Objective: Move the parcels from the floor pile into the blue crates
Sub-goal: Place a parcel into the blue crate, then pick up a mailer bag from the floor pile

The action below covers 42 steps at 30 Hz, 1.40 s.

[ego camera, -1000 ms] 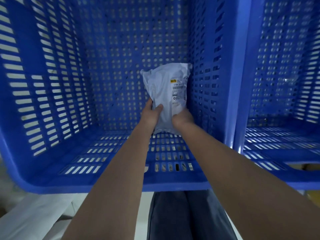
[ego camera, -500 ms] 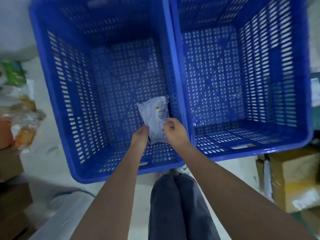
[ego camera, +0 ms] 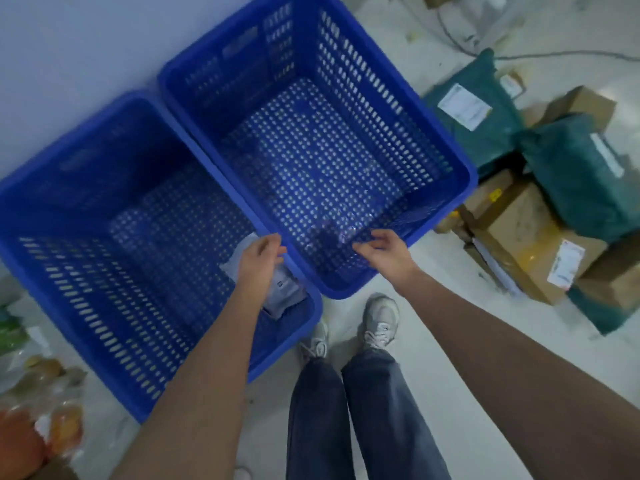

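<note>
Step in hand, as I read it: 1 parcel is delivered and both hands are free for the next pick. The white parcel [ego camera: 285, 291] lies on the floor of the left crate [ego camera: 52, 271], in the corner nearest the person, up against the wall it shares w/ the right crate [ego camera: 464, 168]. The left hand [ego camera: 259, 261] hovers over it, fingers loosely curled, nothing in them; whether it touches the bag I can't tell, it looks just above. The right hand [ego camera: 381, 249] hangs over the near edge of the right crate, fingers relaxed and a bit bent, holding nothing.

Next move prob calls for a turn to the person's right, toward the floor pile [ego camera: 540, 216], then a reach down for 1 parcel; the cartons likely need both hands, the soft bags may go w/ one.

Counts:
- blue crates: 2, side by side, rims touching
- parcels in crates: 1 (left crate); right crate shows none, though blur hides detail on its floor
- green bags [ego camera: 581, 174] in pile: approx 3, 1 only half in view at the lower edge
- brown cartons [ego camera: 526, 244] in pile: at least 4, exact no. hard to tell where they overlap
- hands: 2, both empty
</note>
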Each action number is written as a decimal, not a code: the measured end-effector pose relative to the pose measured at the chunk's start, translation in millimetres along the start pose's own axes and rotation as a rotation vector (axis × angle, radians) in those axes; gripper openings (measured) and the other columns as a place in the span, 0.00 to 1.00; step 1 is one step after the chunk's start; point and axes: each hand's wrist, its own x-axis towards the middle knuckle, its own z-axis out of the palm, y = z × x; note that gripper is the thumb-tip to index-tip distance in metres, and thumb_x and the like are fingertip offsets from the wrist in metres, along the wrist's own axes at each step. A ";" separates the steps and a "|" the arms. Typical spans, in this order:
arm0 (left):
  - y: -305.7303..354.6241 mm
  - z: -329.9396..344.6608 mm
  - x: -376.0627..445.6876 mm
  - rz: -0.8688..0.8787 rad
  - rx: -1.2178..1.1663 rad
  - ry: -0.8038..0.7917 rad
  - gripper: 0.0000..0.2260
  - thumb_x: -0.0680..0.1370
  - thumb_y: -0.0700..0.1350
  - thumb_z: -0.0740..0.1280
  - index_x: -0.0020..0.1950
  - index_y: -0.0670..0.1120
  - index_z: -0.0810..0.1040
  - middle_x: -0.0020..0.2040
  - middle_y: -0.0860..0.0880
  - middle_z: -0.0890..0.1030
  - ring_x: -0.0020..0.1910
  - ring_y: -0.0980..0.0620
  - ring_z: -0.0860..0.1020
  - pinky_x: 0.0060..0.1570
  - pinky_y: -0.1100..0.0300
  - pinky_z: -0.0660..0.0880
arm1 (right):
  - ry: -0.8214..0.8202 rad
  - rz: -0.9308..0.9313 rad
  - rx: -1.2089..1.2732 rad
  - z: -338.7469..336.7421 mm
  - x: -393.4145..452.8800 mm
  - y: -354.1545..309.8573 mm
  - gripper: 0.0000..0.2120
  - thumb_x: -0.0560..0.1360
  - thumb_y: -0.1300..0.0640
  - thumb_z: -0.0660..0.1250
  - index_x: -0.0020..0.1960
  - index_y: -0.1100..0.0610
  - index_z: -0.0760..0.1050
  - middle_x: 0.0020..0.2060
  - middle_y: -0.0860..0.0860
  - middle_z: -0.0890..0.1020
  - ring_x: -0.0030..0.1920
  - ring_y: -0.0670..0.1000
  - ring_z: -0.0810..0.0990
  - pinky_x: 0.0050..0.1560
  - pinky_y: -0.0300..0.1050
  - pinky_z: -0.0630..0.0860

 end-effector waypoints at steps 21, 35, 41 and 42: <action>91.3 448.8 -89.1 0.075 0.611 -0.510 0.29 0.79 0.61 0.54 0.77 0.49 0.57 0.76 0.48 0.60 0.73 0.46 0.60 0.70 0.52 0.57 | 0.364 0.226 0.525 -388.8 7.9 132.9 0.30 0.78 0.45 0.60 0.75 0.55 0.58 0.70 0.54 0.68 0.66 0.54 0.69 0.63 0.46 0.64; 157.2 619.4 -25.3 -0.042 0.744 -0.485 0.37 0.71 0.69 0.59 0.72 0.45 0.66 0.65 0.43 0.74 0.63 0.42 0.73 0.65 0.45 0.69 | 0.436 0.351 0.716 -513.0 105.2 134.6 0.28 0.79 0.42 0.57 0.74 0.56 0.61 0.67 0.57 0.72 0.65 0.58 0.72 0.68 0.56 0.68; 177.0 656.1 29.7 -0.103 0.585 -0.323 0.43 0.69 0.67 0.67 0.75 0.46 0.57 0.72 0.43 0.65 0.64 0.42 0.70 0.53 0.51 0.74 | 0.431 0.374 0.743 -538.5 175.9 134.7 0.29 0.77 0.41 0.59 0.72 0.56 0.63 0.68 0.56 0.70 0.66 0.57 0.71 0.68 0.56 0.68; 181.3 661.2 40.2 -0.117 0.557 -0.283 0.43 0.68 0.67 0.67 0.75 0.46 0.57 0.71 0.43 0.65 0.64 0.41 0.70 0.57 0.49 0.74 | 0.423 0.376 0.746 -542.4 187.4 137.0 0.29 0.77 0.41 0.59 0.72 0.57 0.63 0.68 0.56 0.70 0.65 0.56 0.71 0.67 0.56 0.68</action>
